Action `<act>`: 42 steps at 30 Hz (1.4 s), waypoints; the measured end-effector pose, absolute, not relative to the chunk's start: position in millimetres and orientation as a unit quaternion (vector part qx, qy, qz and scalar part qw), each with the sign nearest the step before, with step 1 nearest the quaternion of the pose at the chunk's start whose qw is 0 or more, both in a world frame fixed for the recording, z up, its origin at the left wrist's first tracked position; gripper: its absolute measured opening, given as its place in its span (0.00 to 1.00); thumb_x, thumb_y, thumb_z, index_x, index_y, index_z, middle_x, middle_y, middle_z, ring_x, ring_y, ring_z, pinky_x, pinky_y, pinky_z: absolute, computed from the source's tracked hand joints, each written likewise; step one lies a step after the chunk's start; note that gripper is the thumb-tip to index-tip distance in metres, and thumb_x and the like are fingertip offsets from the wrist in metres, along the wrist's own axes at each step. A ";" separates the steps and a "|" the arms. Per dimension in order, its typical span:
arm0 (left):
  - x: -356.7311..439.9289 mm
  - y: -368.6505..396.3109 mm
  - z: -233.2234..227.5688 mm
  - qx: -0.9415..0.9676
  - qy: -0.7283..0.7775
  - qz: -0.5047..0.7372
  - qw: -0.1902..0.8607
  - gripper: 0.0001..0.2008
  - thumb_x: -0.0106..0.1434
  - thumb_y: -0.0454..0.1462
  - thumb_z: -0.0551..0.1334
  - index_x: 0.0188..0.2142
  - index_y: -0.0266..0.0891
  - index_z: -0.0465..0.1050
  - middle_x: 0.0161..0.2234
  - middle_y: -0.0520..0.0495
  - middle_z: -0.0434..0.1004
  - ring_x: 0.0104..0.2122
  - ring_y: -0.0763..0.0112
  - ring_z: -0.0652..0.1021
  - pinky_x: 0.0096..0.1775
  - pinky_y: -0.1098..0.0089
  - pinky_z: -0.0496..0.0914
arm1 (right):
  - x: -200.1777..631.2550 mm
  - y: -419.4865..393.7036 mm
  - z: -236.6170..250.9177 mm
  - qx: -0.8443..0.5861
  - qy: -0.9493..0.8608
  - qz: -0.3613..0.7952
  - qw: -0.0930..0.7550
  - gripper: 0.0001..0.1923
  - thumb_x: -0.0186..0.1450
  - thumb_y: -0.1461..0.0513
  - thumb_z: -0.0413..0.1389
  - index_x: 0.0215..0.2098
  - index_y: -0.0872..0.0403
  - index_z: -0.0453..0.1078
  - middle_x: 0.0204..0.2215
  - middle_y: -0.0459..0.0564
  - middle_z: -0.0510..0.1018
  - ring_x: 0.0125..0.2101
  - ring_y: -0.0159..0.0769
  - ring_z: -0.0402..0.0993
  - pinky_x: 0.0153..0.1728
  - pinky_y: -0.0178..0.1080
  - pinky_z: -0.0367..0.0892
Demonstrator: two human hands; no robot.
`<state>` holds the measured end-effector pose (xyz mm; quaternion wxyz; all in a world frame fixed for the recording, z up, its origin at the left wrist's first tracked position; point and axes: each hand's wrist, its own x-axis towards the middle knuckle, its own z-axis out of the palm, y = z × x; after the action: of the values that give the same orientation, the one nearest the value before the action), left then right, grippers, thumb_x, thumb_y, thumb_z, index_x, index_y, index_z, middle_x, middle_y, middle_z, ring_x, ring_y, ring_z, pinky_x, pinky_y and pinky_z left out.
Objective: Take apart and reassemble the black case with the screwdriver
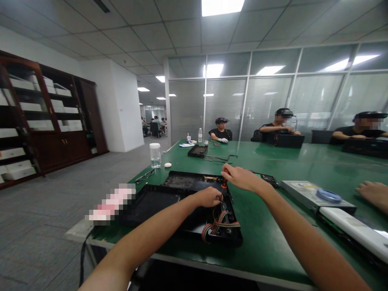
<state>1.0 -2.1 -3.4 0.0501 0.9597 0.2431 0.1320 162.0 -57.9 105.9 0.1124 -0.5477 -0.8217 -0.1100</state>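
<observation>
My right hand (235, 176) is closed around the red-and-black handle of a screwdriver (224, 184), which points down into an open black device housing (236, 238). Beside the screwdriver's lower end, my left hand (209, 197) has its fingers pinched together over the right side of the housing. Whatever those fingers hold is hidden. Bundles of striped multicoloured wires (220, 226) loop out near the housing's front right corner. Behind it lies a second black panel (184, 180) with a brass-coloured part at its far edge.
To the right are a metal drive box (303, 192) with a blue tape roll (329, 196) on it, a white elongated part (351, 226) and another person's hand (374, 195). A clear jar (155, 155) and glasses (144, 176) stand left. Several people sit across the green table (257, 250).
</observation>
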 end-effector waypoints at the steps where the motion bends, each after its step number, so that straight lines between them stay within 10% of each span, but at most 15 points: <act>1: 0.8 -2.9 -3.1 0.960 0.243 0.130 0.047 0.07 0.54 0.29 0.58 0.33 0.36 0.71 0.26 0.52 0.71 0.27 0.76 0.71 0.29 0.78 0.62 | 161.6 -57.3 105.6 -0.552 -0.818 -0.118 0.110 0.24 0.64 0.48 0.37 0.38 0.54 0.65 0.30 0.54 0.76 0.31 0.41 0.72 0.30 0.37 0.57; 12: 1.2 -0.5 -5.0 0.965 0.228 0.128 0.020 0.06 0.54 0.29 0.57 0.32 0.36 0.70 0.26 0.52 0.71 0.27 0.75 0.71 0.30 0.77 0.61 | 172.5 -56.8 105.4 -0.562 -0.804 -0.128 0.147 0.24 0.62 0.46 0.41 0.26 0.55 0.67 0.24 0.53 0.74 0.27 0.38 0.69 0.27 0.36 0.55; 25: -0.6 -6.1 -0.9 0.970 0.192 0.151 -0.009 0.08 0.55 0.29 0.56 0.34 0.36 0.70 0.32 0.47 0.71 0.34 0.71 0.70 0.39 0.75 0.62 | 274.0 -11.4 -13.5 -0.402 -0.496 0.405 0.654 0.13 0.59 0.53 0.45 0.22 0.51 0.55 0.10 0.35 0.49 0.09 0.25 0.46 0.09 0.29 0.45; 34: -26.0 -1.7 60.9 0.944 0.268 0.072 0.179 0.07 0.54 0.34 0.59 0.32 0.34 0.73 0.26 0.51 0.74 0.26 0.76 0.72 0.30 0.78 0.64 | 269.8 -13.4 -3.8 -0.315 -0.391 0.572 0.648 0.04 0.57 0.64 0.52 0.32 0.55 0.64 0.29 0.48 0.72 0.24 0.27 0.69 0.24 0.30 0.68; 42: -68.9 17.1 31.8 0.840 0.409 -0.139 0.328 0.12 0.44 0.40 0.67 0.21 0.34 0.67 0.16 0.53 0.69 0.19 0.75 0.71 0.23 0.75 0.66 | 237.1 -31.8 -4.6 -0.292 -0.510 0.552 0.592 0.11 0.53 0.63 0.58 0.25 0.53 0.57 0.22 0.40 0.63 0.20 0.25 0.62 0.19 0.29 0.58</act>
<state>-68.9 17.1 31.8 0.3281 0.8402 0.4089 -0.1386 237.1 -31.8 -4.6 0.5918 -0.2916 -0.5101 0.5518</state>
